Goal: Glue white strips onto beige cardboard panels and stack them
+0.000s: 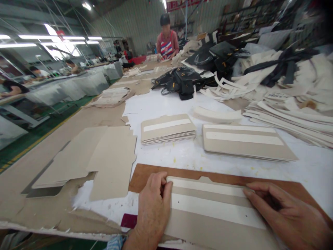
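Observation:
A beige panel [208, 232] with two white strips across it lies in front of me, partly over a brown board [142, 175]. At its upper left corner, my left hand [154, 205] pinches the edge between thumb and fingers. My right hand [283, 208] is closed, thumb and index finger on the panel's upper right edge, by the end of the upper white strip [208, 186]. The lower white strip [208, 208] runs parallel below it. The panel has a small tab at its top edge, and its near part runs out of view.
Stacked strip-bearing panels [168, 130] and a longer stack [241, 142] lie beyond the board. Plain beige pieces [111, 156] are to the left. Black bags [182, 81] and piled pale strips [291, 118] occupy the far right. A person in an apron [166, 45] stands at the far end.

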The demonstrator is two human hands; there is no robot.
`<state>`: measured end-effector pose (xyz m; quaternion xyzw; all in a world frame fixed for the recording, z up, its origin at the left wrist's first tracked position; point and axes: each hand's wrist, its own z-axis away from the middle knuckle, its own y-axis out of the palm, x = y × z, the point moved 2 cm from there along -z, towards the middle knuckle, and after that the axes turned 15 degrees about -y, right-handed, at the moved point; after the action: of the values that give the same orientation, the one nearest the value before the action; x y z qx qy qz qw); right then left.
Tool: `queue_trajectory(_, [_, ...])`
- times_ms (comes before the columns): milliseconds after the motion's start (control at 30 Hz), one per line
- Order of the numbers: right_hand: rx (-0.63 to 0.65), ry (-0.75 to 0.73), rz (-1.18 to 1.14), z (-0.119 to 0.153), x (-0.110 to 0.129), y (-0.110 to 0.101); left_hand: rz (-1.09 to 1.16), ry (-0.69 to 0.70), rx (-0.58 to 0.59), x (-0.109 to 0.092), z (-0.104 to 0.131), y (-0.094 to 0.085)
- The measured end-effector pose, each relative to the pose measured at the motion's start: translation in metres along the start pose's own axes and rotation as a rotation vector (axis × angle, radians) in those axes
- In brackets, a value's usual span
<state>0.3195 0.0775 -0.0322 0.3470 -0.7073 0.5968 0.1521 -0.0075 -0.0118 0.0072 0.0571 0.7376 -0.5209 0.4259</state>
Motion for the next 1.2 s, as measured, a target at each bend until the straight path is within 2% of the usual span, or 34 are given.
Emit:
queue_trajectory(100, [0.048, 0.017, 0.002, -0.003, 0.021, -0.006, -0.033, 0.037, -0.020, -0.002, -0.002, -0.003])
queue_trajectory(233, [0.018, -0.003, -0.002, -0.005, 0.037, -0.007, -0.052, 0.100, -0.040, -0.002, -0.006, -0.004])
queue_trajectory(533, [-0.043, -0.042, 0.024, -0.005, 0.048, -0.004, -0.088, 0.166, -0.069, 0.000, -0.007, -0.005])
queue_trajectory(800, [0.036, -0.094, 0.072, -0.002, 0.052, -0.005, -0.166, 0.308, -0.033, 0.013, -0.009, -0.004])
queue_trajectory(867, [0.060, -0.099, 0.073, -0.002, 0.050, -0.005, -0.196, 0.314, -0.015, 0.014, -0.009, -0.003])
queue_trajectory(1000, [0.106, -0.062, 0.094, -0.007, 0.049, -0.004, -0.192, 0.266, -0.052, 0.008, -0.008, -0.001])
queue_trajectory(1067, [0.154, -0.037, 0.042, -0.012, 0.048, -0.007, -0.163, 0.261, -0.053, 0.005, -0.009, -0.001])
queue_trajectory(1133, [0.192, 0.013, -0.123, -0.015, 0.044, -0.015, -0.116, 0.272, -0.074, 0.004, -0.009, -0.005])
queue_trajectory(1200, [0.068, 0.090, -0.304, -0.014, 0.039, -0.030, -0.056, 0.266, -0.176, 0.005, -0.008, -0.015])
